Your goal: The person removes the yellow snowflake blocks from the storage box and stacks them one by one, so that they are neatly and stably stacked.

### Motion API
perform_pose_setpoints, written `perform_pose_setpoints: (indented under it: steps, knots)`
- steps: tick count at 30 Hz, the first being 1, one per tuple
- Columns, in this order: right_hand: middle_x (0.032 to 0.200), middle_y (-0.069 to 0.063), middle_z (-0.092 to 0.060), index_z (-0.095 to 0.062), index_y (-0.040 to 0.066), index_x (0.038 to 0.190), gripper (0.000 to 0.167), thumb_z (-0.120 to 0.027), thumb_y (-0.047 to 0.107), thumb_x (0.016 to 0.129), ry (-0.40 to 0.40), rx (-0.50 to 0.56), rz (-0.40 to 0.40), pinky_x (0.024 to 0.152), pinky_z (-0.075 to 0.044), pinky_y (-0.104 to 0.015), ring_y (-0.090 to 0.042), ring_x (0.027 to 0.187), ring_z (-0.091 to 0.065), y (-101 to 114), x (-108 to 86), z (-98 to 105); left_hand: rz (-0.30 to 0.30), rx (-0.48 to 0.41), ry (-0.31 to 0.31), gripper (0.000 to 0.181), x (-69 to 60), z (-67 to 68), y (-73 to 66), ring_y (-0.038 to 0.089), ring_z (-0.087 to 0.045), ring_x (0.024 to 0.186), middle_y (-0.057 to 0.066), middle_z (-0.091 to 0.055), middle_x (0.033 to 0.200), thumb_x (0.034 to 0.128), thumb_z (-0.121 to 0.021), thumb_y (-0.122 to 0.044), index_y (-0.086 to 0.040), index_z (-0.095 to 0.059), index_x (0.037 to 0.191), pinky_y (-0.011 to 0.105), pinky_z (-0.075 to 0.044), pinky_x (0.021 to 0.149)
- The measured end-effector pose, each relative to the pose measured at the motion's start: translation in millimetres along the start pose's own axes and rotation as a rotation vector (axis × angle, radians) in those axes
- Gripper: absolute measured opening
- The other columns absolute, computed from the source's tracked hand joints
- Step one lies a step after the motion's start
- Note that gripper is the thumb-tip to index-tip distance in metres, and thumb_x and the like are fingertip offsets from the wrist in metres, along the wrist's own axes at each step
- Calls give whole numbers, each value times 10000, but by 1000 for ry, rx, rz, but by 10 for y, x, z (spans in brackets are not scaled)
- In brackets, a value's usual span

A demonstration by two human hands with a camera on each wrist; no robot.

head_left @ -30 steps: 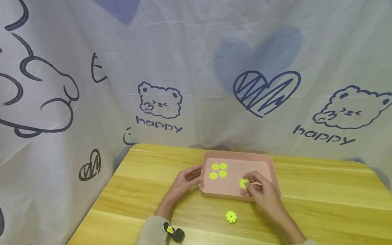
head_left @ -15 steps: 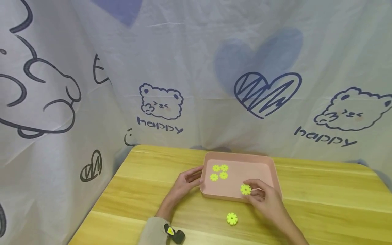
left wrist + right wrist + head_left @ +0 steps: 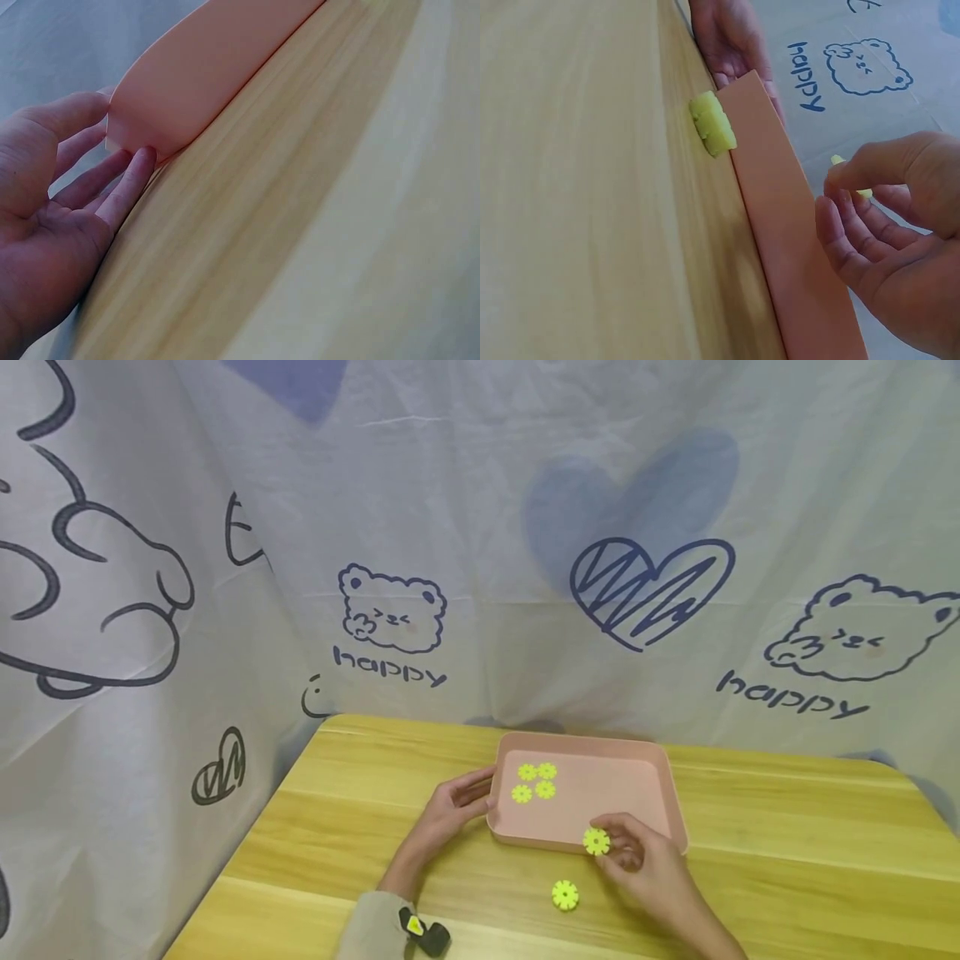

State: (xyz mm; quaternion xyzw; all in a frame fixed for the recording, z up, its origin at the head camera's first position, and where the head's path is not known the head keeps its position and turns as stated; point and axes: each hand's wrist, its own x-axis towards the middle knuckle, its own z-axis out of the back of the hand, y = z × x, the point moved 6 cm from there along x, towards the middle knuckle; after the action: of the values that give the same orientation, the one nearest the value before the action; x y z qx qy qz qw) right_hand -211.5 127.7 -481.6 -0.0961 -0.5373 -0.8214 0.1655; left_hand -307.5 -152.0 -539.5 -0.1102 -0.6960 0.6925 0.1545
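Note:
A pink tray point(image 3: 585, 841) holds several yellow notched discs point(image 3: 545, 789) in a cluster at its left side. My left hand point(image 3: 444, 817) touches the tray's left end with relaxed fingers; the left wrist view shows the fingertips point(image 3: 145, 155) against the pink wall point(image 3: 180, 82). Over the tray's front rim, my right hand point(image 3: 654, 872) pinches a yellow disc point(image 3: 596, 841) between thumb and fingers. In the right wrist view that disc point(image 3: 837, 160) is mostly hidden by the fingers. On the table before the tray lies a yellow stack point(image 3: 565, 895), its thickness visible in the right wrist view point(image 3: 713, 124).
The wooden table point(image 3: 795, 827) extends on both sides of the tray. A pale printed cloth point(image 3: 480, 693) hangs behind and left of the table. A black device point(image 3: 431, 937) sits on the left wrist.
My right hand has moved back toward the front rim with the pinched disc, which was lower in the fingers and over the tray's inside before. My left hand stays at the tray's end.

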Motion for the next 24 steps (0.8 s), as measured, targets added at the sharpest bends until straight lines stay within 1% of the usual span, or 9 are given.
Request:
perform_pose_setpoints:
  steps: [2, 4, 6, 8, 11, 15, 19, 24]
  knots:
    - [1050, -16, -731, -708, 78, 1134, 471, -823, -140, 733, 1, -6, 22, 711, -611, -250, -77, 862, -656, 9, -16, -18, -1, 1, -1, 560, 0, 6, 5, 346, -465, 1415, 190, -463, 1552, 995, -675, -56, 22, -468, 1509, 360, -433, 1126]
    - [1009, 6, -712, -706, 78, 1123, 478, -841, -136, 717, 2, -13, 63, 687, -612, -258, -92, 838, -644, 30, -32, -34, 1, -3, 2, 561, 0, 9, 7, 351, -462, 1417, 198, -459, 1553, 995, -673, -50, 26, -464, 1510, 363, -432, 1127]
    - [970, 26, -671, -706, 81, 1110, 484, -855, -132, 702, 0, -34, 109, 657, -605, -257, -114, 812, -620, 54, -46, -44, 3, -7, 4, 563, -1, 9, 5, 356, -459, 1418, 204, -455, 1553, 994, -672, -43, 30, -460, 1510, 366, -432, 1127]
    - [934, 32, -622, -708, 84, 1098, 485, -857, -137, 693, -5, -51, 136, 631, -595, -253, -139, 788, -596, 67, -56, -49, 7, -12, 7, 568, -1, 8, -1, 359, -454, 1421, 205, -451, 1556, 992, -673, -38, 30, -457, 1513, 367, -431, 1129]
    - [891, 30, -570, -708, 83, 1085, 475, -843, -142, 689, -6, -70, 138, 603, -572, -244, -178, 750, -566, 64, -66, -53, 8, -12, 9, 572, -8, 4, -15, 359, -449, 1425, 203, -446, 1560, 991, -674, -38, 25, -454, 1516, 369, -429, 1130]
    - [874, 26, -566, -698, 54, 1081, 444, -826, -139, 702, 6, -72, 126, 589, -561, -245, -204, 734, -560, 51, -81, -64, 8, -12, 7, 572, -16, 2, -16, 357, -451, 1424, 200, -446, 1561, 993, -676, -48, 21, -457, 1516, 368, -431, 1130]
    - [882, 40, -568, -696, 79, 1085, 424, -840, -104, 731, 10, -76, 131, 587, -547, -240, -188, 742, -556, 59, -98, -82, 11, -15, 5, 567, -15, 3, 0, 352, -454, 1423, 190, -453, 1559, 993, -676, -52, 14, -463, 1515, 363, -433, 1128]
    - [885, 51, -568, -687, 104, 1096, 429, -848, -83, 745, 14, -105, 170, 567, -527, -245, -180, 736, -550, 95, -114, -86, 11, -16, -1, 552, -7, -1, -11, 351, -458, 1420, 191, -463, 1551, 993, -669, -36, 12, -476, 1507, 362, -433, 1127]
